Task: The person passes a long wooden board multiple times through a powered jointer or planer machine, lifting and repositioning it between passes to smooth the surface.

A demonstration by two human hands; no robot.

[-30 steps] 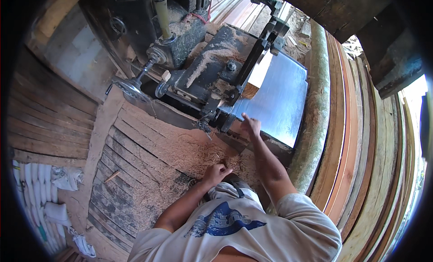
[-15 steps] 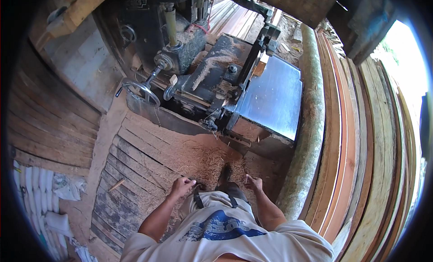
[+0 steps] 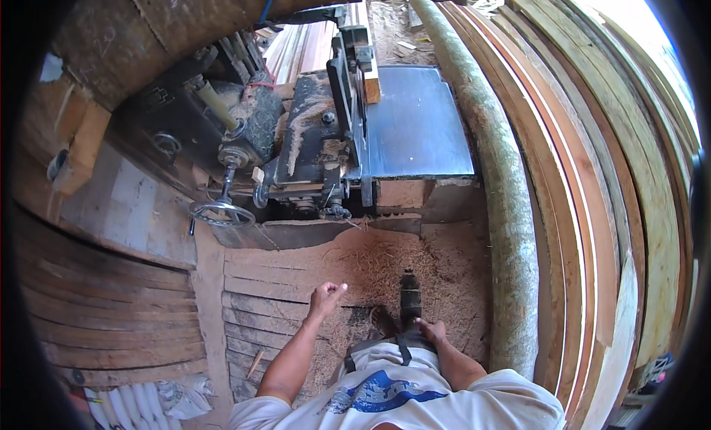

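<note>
A person in a white printed shirt stands on a slatted wooden floor (image 3: 252,297) strewn with sawdust and shavings (image 3: 385,263), facing a woodworking planer (image 3: 326,141) with a flat blue-grey steel table (image 3: 411,122). The left hand (image 3: 326,297) hangs free over the slats, its fingers curled loosely inward and holding nothing. The right hand (image 3: 432,330) rests low against the person's waist, fingers partly spread; whether it grips anything cannot be told. Both hands are well apart from the machine. A round handwheel (image 3: 221,213) juts from the planer's left side, and sawdust coats its dark housing. A pale log (image 3: 500,200) lies along the table's right edge, with long curved planks (image 3: 592,178) stacked beyond it. White sacks (image 3: 159,400) sit at the lower left, near the person's left arm; their contents are hidden.
</note>
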